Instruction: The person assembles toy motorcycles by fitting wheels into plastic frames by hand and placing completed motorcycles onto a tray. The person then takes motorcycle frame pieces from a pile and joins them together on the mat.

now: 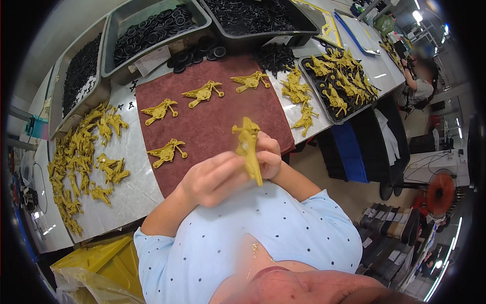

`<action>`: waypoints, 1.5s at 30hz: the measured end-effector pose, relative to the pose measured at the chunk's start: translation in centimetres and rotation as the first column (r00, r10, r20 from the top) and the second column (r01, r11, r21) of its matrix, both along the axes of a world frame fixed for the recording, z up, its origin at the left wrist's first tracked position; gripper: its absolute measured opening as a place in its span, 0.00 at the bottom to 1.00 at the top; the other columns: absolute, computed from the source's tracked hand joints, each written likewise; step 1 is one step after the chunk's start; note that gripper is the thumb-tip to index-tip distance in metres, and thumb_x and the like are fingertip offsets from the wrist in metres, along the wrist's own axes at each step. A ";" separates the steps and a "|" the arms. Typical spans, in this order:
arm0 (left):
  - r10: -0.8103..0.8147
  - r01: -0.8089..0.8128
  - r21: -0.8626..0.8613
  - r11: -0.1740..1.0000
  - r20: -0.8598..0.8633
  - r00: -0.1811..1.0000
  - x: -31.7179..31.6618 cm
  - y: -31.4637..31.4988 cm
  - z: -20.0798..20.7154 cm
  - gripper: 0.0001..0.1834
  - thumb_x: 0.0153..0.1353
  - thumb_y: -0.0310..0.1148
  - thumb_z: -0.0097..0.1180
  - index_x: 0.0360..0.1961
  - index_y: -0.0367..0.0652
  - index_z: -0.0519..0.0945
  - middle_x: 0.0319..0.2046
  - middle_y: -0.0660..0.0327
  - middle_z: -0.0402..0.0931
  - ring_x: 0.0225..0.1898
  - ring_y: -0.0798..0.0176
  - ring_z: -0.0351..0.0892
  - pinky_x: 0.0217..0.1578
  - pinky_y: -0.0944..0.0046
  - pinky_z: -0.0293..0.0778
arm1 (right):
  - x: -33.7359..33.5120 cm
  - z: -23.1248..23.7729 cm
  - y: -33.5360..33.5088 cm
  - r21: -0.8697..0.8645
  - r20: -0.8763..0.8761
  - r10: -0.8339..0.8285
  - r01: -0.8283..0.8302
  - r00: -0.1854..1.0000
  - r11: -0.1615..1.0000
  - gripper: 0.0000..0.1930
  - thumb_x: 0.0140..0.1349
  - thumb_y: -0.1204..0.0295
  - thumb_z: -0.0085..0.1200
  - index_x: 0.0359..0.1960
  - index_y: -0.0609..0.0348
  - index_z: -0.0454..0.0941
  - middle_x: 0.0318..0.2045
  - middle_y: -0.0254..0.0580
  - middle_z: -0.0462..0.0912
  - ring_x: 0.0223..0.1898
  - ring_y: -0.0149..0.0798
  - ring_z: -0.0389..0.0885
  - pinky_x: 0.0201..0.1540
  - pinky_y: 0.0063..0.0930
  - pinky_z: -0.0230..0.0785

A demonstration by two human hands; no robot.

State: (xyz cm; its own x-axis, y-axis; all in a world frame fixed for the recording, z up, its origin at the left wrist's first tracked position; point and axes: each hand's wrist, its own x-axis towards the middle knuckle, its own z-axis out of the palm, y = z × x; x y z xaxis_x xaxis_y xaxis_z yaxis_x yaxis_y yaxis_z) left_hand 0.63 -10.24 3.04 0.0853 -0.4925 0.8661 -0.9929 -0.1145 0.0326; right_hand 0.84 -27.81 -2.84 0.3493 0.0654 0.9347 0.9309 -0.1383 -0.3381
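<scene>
Both my hands are raised in front of my chest, holding a yellow plastic toy part (247, 144) upright over the near edge of a dark red cloth (202, 131). My left hand (215, 175) pinches it from the left, and the fingers of my right hand (269, 153) curl round its other side. Some fingertips are hidden behind the part. Several similar yellow pieces lie spaced apart on the cloth, one yellow piece (166, 153) being closest to my left hand and another (203, 94) farther back.
Loose yellow parts (76, 157) heap up at the left. Along the back stand a bin (106, 61) of black wheels and bins of small black pieces. At the right, a tray (331, 120) carries yellow parts with black wheels. A person (424, 83) sits farther off, beyond the table.
</scene>
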 end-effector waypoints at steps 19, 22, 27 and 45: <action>-0.033 -0.238 -0.073 0.969 -0.985 0.168 -0.9 0.0 -2.7 0.12 0.51 0.18 0.55 0.38 0.36 0.83 0.41 0.63 0.81 0.30 0.78 0.73 0.28 0.78 0.67 | -0.8 1.2 -0.9 -0.506 -0.061 -0.276 0.209 0.959 0.837 0.12 0.42 0.74 0.66 0.30 0.55 0.77 0.23 0.32 0.71 0.23 0.36 0.73 0.25 0.31 0.66; -0.022 -0.201 -0.047 0.978 -0.992 0.124 -0.8 0.2 -2.5 0.11 0.55 0.20 0.55 0.39 0.36 0.83 0.40 0.63 0.81 0.28 0.77 0.71 0.29 0.79 0.66 | -0.6 1.5 -1.0 -0.472 -0.068 -0.246 0.186 0.967 0.862 0.11 0.41 0.76 0.64 0.26 0.56 0.74 0.21 0.33 0.69 0.24 0.39 0.73 0.25 0.29 0.65; -0.174 -0.529 -0.141 0.837 -0.985 -0.013 2.5 3.0 -5.4 0.10 0.59 0.18 0.52 0.40 0.31 0.81 0.40 0.60 0.80 0.36 0.72 0.81 0.34 0.77 0.72 | -1.0 2.3 -4.8 0.229 -0.286 -0.087 0.156 0.954 0.961 0.10 0.49 0.76 0.62 0.28 0.56 0.70 0.28 0.38 0.70 0.24 0.35 0.68 0.28 0.28 0.63; 0.689 -0.539 0.431 0.724 -0.500 0.525 2.1 1.1 -6.6 0.17 0.50 0.26 0.62 0.43 0.37 0.75 0.43 0.53 0.73 0.38 0.49 0.78 0.36 0.57 0.76 | 0.4 -2.2 -15.6 -0.691 -0.224 -0.896 0.586 0.384 0.424 0.08 0.56 0.78 0.57 0.37 0.59 0.80 0.36 0.44 0.76 0.40 0.48 0.76 0.44 0.36 0.69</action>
State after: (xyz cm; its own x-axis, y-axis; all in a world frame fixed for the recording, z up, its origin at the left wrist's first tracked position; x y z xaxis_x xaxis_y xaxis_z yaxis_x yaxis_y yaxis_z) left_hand 2.77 -9.13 -3.59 0.8807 -0.2601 0.3958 -0.4379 -0.7654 0.4715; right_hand 1.29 -43.40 -5.08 0.8394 -0.1597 0.5195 0.0354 -0.9377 -0.3455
